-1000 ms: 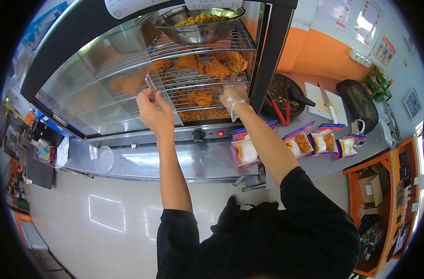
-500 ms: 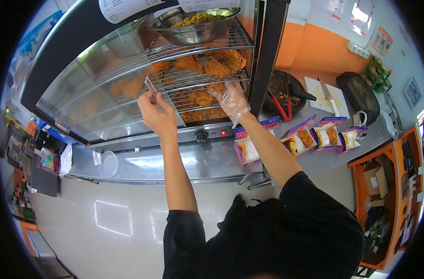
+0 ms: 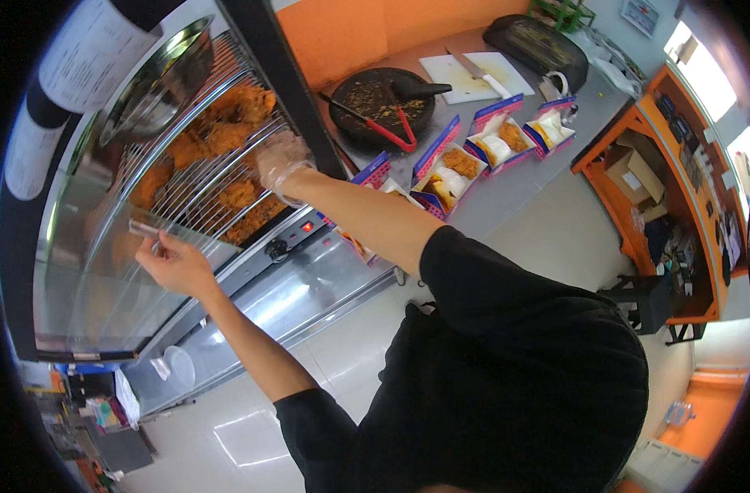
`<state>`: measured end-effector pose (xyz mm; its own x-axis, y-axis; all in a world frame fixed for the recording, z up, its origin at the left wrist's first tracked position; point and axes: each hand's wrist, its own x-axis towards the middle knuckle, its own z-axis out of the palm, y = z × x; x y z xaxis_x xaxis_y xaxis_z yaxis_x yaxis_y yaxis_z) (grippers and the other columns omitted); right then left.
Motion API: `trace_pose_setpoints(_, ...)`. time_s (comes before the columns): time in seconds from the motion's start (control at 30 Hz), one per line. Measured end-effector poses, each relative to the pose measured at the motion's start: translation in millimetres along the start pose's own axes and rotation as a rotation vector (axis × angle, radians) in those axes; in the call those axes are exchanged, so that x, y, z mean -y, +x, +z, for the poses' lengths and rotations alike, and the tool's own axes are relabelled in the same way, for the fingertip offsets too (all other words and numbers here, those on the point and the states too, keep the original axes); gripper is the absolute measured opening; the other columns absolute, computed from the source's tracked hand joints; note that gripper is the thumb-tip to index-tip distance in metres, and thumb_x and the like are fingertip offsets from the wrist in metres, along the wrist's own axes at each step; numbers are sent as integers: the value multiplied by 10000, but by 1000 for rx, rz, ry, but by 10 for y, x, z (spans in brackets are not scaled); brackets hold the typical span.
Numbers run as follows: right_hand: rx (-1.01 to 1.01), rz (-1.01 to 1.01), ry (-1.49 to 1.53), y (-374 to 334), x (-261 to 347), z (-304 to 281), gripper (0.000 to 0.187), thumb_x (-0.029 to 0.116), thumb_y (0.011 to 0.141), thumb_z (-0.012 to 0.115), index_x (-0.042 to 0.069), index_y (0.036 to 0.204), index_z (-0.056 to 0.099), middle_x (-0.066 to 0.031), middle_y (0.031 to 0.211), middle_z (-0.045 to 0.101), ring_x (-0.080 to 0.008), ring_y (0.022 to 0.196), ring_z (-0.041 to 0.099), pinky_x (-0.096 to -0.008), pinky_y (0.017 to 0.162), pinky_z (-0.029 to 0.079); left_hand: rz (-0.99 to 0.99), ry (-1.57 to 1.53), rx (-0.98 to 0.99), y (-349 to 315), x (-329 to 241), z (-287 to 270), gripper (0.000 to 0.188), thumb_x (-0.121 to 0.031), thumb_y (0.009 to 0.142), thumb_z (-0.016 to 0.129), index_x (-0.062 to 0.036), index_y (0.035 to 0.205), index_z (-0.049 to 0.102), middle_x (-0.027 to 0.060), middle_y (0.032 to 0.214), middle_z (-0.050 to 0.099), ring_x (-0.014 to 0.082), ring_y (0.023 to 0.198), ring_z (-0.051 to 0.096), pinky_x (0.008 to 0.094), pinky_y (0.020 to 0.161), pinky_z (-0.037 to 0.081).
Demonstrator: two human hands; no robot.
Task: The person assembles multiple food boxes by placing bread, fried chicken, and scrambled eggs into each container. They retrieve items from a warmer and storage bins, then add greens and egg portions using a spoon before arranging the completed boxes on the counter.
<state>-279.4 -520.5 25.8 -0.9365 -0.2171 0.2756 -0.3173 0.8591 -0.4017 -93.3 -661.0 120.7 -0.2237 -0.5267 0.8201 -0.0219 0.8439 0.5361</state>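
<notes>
My left hand [image 3: 174, 261] pinches the small handle [image 3: 148, 230] on the edge of the warmer's glass sliding door [image 3: 95, 271]. My right hand [image 3: 283, 161], in a clear plastic glove, is inside the opening of the food warmer, by its right post. Its fingers are curled at a piece of fried chicken, which they mostly hide. Larger fried chicken pieces [image 3: 219, 135] lie on the wire rack [image 3: 196, 182]. Another chicken piece [image 3: 238, 194] sits lower, close to the gloved wrist. A steel bowl [image 3: 157, 90] stands on the upper level.
Several open patterned boxes with rice and chicken [image 3: 450, 174] line the counter at right. Behind them are a dark pan [image 3: 379, 103], red-handled tongs [image 3: 391, 135], a white cutting board [image 3: 436, 78] and a knife [image 3: 496, 85]. A clear lid [image 3: 179, 367] rests at the counter's left end.
My view has turned right, so the warmer appears farther left and tilted. The left hand remains on the door handle; the gloved hand remains at the warmer's opening, with the chicken less visible.
</notes>
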Motion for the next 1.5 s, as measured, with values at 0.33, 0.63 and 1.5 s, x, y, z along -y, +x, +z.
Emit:
trace_pose_setpoints(0.33, -17, -274, -36, -419, 281, -300, 293, 128, 847, 579, 9, 1063, 738, -197, 1198, 685, -350, 1152, 623, -434, 1048, 438, -42, 132, 10, -27, 137, -216, 203, -120, 948, 658, 12, 1076, 571, 180, 1000, 670, 297, 841, 690, 384, 700, 574)
trace_pose_setpoints(0.63, -366, -477, 40, -761, 248, -448, 378, 194, 913, 574, -15, 1222, 637, -190, 1222, 643, -322, 1242, 560, -532, 1093, 397, -34, 233, 1, -2, 125, -191, 210, -140, 938, 675, -6, 1054, 562, 176, 987, 671, 316, 835, 691, 409, 676, 542)
trace_pose_setpoints(1.5, 212, -844, -36, 6, 1929, -1139, 391, 157, 957, 533, 69, 1337, 564, -193, 1380, 584, -351, 1247, 588, -472, 1046, 479, -175, 232, -50, 409, 827, -679, 129, -63, 900, 641, -14, 964, 540, 168, 873, 636, 342, 757, 665, 431, 688, 505)
